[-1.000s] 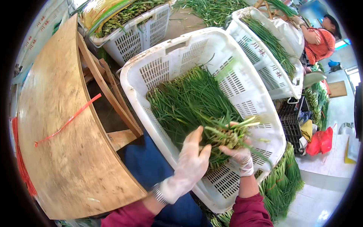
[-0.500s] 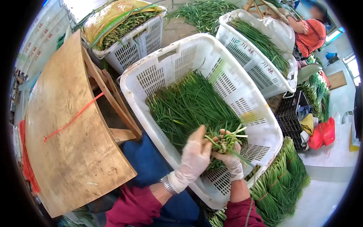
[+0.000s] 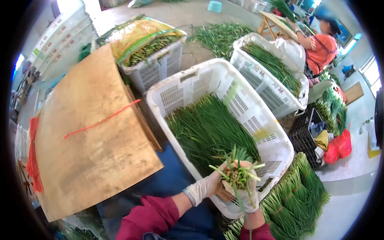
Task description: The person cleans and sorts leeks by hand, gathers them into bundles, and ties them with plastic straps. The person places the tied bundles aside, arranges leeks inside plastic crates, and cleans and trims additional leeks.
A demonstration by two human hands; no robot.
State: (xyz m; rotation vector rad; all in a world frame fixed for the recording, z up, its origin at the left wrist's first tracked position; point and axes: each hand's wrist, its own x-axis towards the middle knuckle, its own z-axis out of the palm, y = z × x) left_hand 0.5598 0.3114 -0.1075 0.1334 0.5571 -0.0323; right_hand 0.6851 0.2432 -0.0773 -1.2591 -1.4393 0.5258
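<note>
A bunch of garlic chives (image 3: 237,176) is held between my two gloved hands, its pale cut ends facing up toward me and several loose stems sticking out sideways. My right hand (image 3: 251,193) wraps around the bunch from the right. My left hand (image 3: 209,186) presses against its left side with fingers curled partly beneath it. Both are over the near end of a large white plastic crate (image 3: 176,149). Inside the crate lies a thick layer of loose green chives (image 3: 212,128).
A wooden board (image 3: 96,136) with a red string (image 3: 102,119) stands at left. Tied chive bundles (image 3: 296,196) lie right of the crate. Behind are two more filled crates, one white crate (image 3: 268,80) and one covered with yellow plastic (image 3: 140,36). Another person (image 3: 322,52) works at back right.
My hands have moved down and slightly right with the bunch, which is now turned with its cut ends toward me. The view has tilted up, showing more floor behind.
</note>
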